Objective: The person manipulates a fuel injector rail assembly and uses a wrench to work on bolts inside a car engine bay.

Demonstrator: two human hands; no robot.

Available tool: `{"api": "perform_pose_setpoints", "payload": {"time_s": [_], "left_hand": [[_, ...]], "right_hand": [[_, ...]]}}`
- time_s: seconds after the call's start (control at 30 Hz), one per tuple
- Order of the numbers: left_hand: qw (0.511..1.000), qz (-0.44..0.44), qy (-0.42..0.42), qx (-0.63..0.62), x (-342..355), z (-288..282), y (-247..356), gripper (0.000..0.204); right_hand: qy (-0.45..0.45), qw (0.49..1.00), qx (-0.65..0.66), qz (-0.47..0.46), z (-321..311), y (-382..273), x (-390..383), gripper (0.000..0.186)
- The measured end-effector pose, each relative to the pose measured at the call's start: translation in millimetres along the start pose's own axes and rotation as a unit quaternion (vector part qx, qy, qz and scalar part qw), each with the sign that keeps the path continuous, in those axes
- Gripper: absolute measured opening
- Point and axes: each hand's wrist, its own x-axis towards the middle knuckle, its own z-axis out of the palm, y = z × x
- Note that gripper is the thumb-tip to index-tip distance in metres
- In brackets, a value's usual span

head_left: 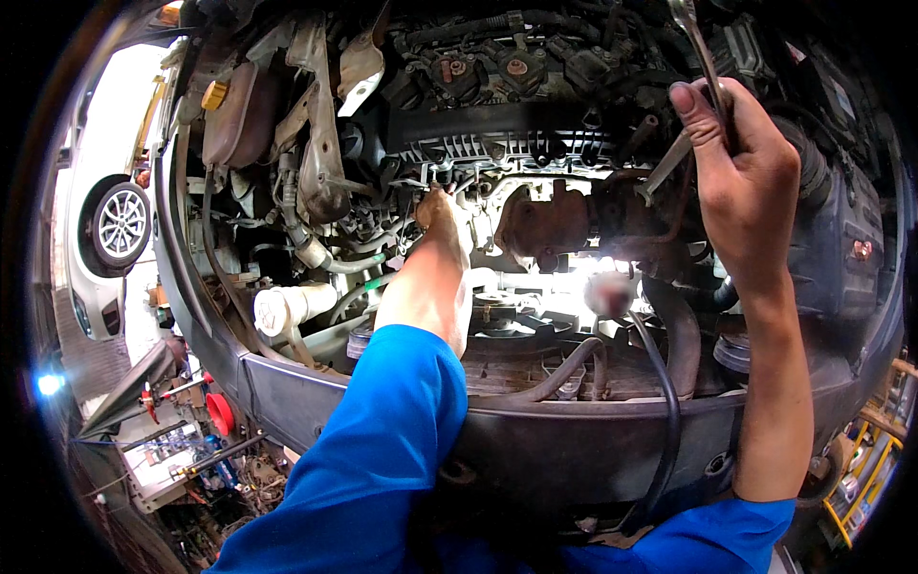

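My right hand (751, 167) is closed around wrenches at the right of the engine bay. One shiny wrench (706, 57) rises from the fist toward the top edge of the picture. Out of the same fist, an open-end wrench (663, 170) slants down to the left, its jaw near a rusty brown metal shield (547, 220). My left hand (438, 209) reaches deep into the bay, just below the ribbed dark engine part (497, 143). Its fingertips are among small fittings and hoses, and I cannot make out what they touch.
A glaring work lamp (608, 292) with a black cable (667, 411) hangs over the front crossmember. To the left are a brown reservoir with a yellow cap (215, 94) and a white capped filler neck (292, 308). The dark bumper (574, 430) runs across the front; a cluttered tool table (177, 464) stands lower left.
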Motion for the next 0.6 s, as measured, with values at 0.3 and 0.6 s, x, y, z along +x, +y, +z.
{"api": "perform_pose_setpoints", "payload": {"time_s": [0.3, 0.6], "left_hand": [[0.991, -0.072, -0.055, -0.095, 24.9, 18.3, 5.6, 0.04], [0.987, -0.041, -0.023, -0.154, 49.4, 39.7, -2.4, 0.028]], "right_hand": [[-0.017, 0.999, -0.046, -0.006, -3.6, 4.9, -0.2, 0.017], [-0.013, 1.0, 0.009, 0.006, 1.2, -4.6, -2.9, 0.019]]}}
